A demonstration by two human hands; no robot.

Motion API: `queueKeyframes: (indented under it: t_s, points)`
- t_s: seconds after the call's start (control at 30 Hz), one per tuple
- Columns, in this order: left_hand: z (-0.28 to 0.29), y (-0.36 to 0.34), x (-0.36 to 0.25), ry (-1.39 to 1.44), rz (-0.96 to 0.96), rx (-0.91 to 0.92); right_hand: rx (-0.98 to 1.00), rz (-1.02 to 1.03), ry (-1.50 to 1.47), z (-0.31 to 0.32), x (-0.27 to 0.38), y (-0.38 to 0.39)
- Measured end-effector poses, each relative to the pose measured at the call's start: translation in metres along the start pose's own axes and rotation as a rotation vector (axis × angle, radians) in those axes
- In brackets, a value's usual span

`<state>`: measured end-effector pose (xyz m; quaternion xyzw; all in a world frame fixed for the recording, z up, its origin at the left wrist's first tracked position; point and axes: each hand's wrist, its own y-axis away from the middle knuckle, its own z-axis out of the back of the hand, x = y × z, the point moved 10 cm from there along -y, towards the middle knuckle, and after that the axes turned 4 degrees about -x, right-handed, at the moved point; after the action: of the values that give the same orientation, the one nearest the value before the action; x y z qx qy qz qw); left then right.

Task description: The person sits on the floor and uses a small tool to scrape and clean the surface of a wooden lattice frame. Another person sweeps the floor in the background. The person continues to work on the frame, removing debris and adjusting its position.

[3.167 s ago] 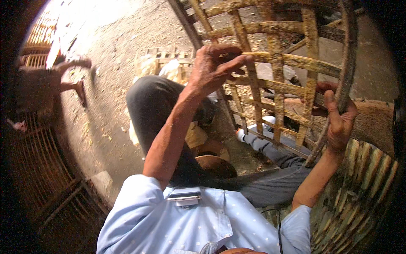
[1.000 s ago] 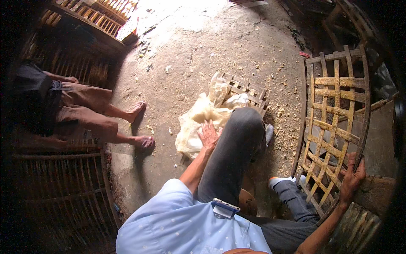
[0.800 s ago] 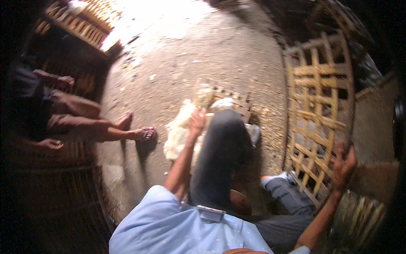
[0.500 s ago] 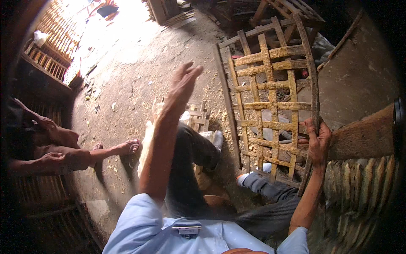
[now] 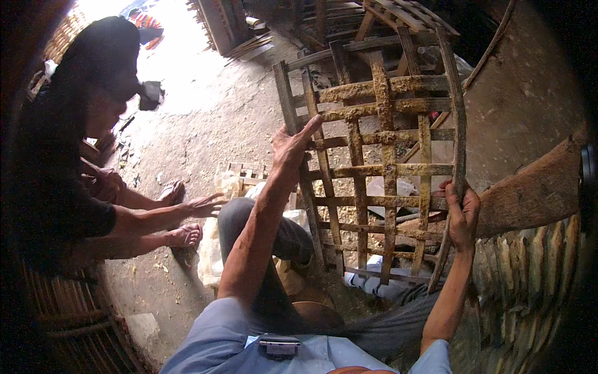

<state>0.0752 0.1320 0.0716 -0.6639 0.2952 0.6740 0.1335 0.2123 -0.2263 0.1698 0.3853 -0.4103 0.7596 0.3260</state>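
Observation:
A woven slatted lattice panel (image 5: 387, 146), wooden-framed and caked with yellowish crumbs, stands tilted in front of me. My left hand (image 5: 291, 146) is closed round its left frame bar, thumb resting toward the slats. Lower down on the opposite side, my right hand (image 5: 462, 215) grips the curved right bar, with fingers passing behind it. Through the gaps I see scattered crumbs and parts of my legs. Beside my left knee lies a pale plastic sack (image 5: 212, 258), with a smaller slatted wooden piece (image 5: 249, 171) just beyond it.
At the left a co-worker in dark clothes (image 5: 68, 168) leans in, one hand (image 5: 205, 204) stretched toward my knee. Brown burlap (image 5: 529, 196) and a ribbed stack of slats (image 5: 529, 274) stand on my right. More wooden frames (image 5: 411, 15) are at the back.
My left hand has come down from the air onto the panel's left bar. The panel has swung leftward. The co-worker has leaned forward into view, reaching out a hand.

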Motion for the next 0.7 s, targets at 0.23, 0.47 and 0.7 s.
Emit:
queueKeyframes:
  t_s: [0.23,0.47,0.7]
  points:
    - [-0.004,-0.013,0.005,0.249,0.031,0.073,0.029,-0.270,-0.043,-0.007,-0.019,0.007]
    - [-0.010,-0.010,-0.003,0.295,-0.046,0.095,-0.036,-0.331,-0.005,-0.008,-0.037,0.007]
    - [-0.007,-0.013,-0.010,0.146,-0.068,0.043,-0.052,-0.277,0.035,-0.009,-0.025,0.001]
